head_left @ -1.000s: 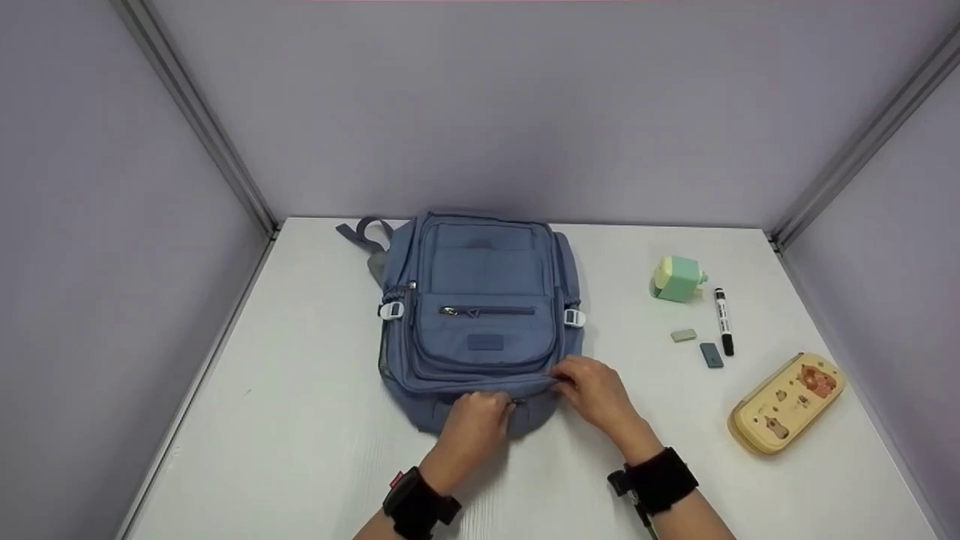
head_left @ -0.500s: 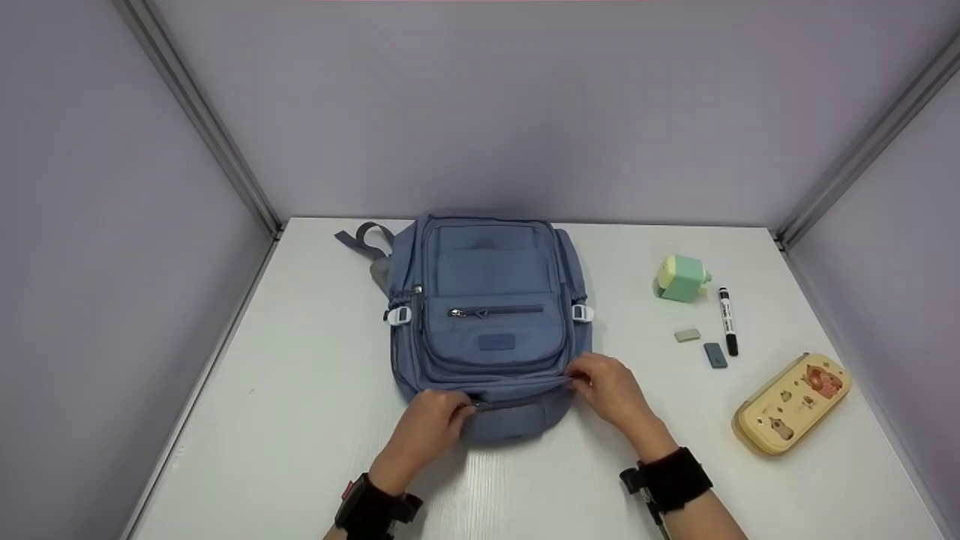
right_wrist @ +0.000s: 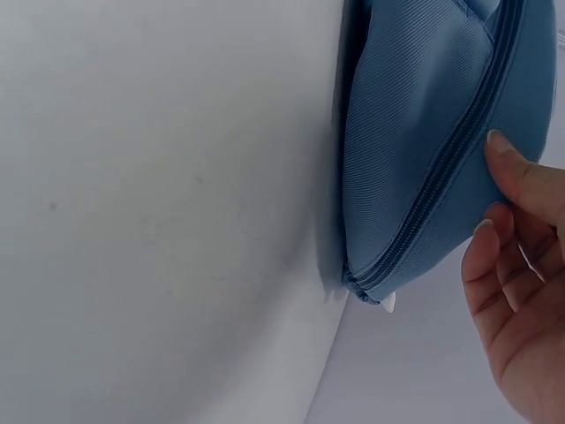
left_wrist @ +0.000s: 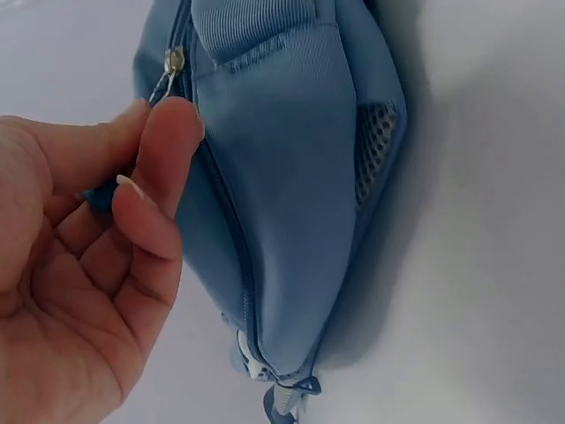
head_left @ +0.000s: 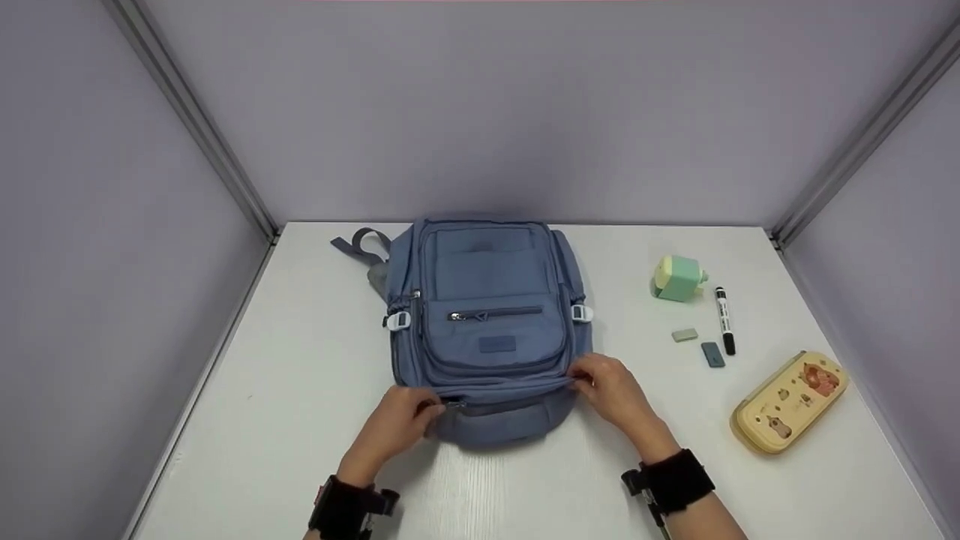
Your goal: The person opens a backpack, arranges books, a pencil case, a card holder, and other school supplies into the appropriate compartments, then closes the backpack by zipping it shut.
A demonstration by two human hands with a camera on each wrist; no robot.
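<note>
A blue backpack [head_left: 487, 330] lies front side up on the white table, its top against the back wall. My left hand [head_left: 394, 420] is at the backpack's near left edge. Thumb and index finger pinch the cord pull of a zipper, just below its metal slider [left_wrist: 175, 60]. At the near right corner, my right hand [head_left: 611, 390] pinches the fabric beside the same zipper track [right_wrist: 441, 168] between thumb and fingers. A second zipper pull [head_left: 457, 316] sits on the front pocket.
To the right lie a green and yellow boxy item [head_left: 677, 278], a black-and-white marker [head_left: 725, 321], a pale eraser-like block [head_left: 685, 335], a dark teal block [head_left: 712, 355] and a yellow pencil case [head_left: 790, 403] with animal pictures. A grey strap [head_left: 367, 247] sticks out at the backpack's left.
My left hand has slid left along the near edge with the zipper pull, from the middle to the left. The right hand keeps its hold at the corner; the backpack shifted slightly right.
</note>
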